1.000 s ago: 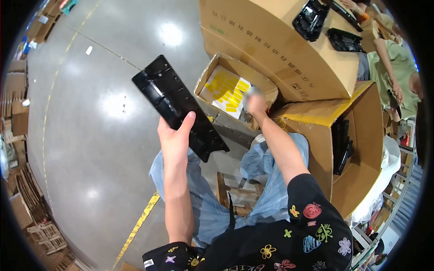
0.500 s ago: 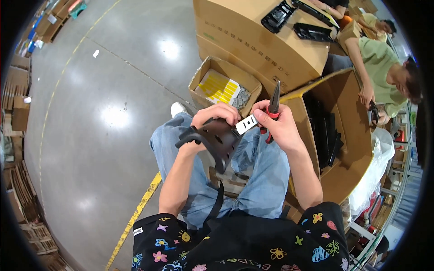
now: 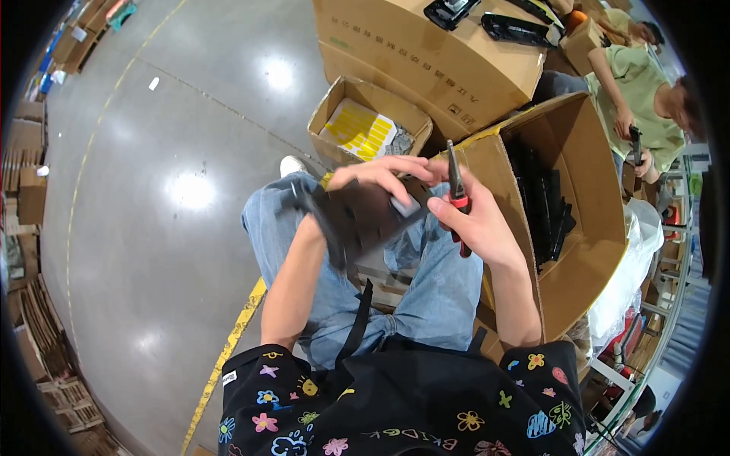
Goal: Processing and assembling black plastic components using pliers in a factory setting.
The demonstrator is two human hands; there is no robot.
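Black plastic part (image 3: 357, 216) gripped in the left hand (image 3: 380, 176); right hand (image 3: 475, 224) holds red-handled pliers (image 3: 456, 190)

Mostly matt plastic, cardboard and a shiny floor here

The black part (image 3: 357, 220) looks like matt plastic, the pliers (image 3: 456, 190) are dull dark metal with glossy red grips. Boxes (image 3: 570, 220) are rough brown cardboard, the floor (image 3: 152, 190) is smooth polished concrete, jeans (image 3: 426, 296) are faded denim cloth.
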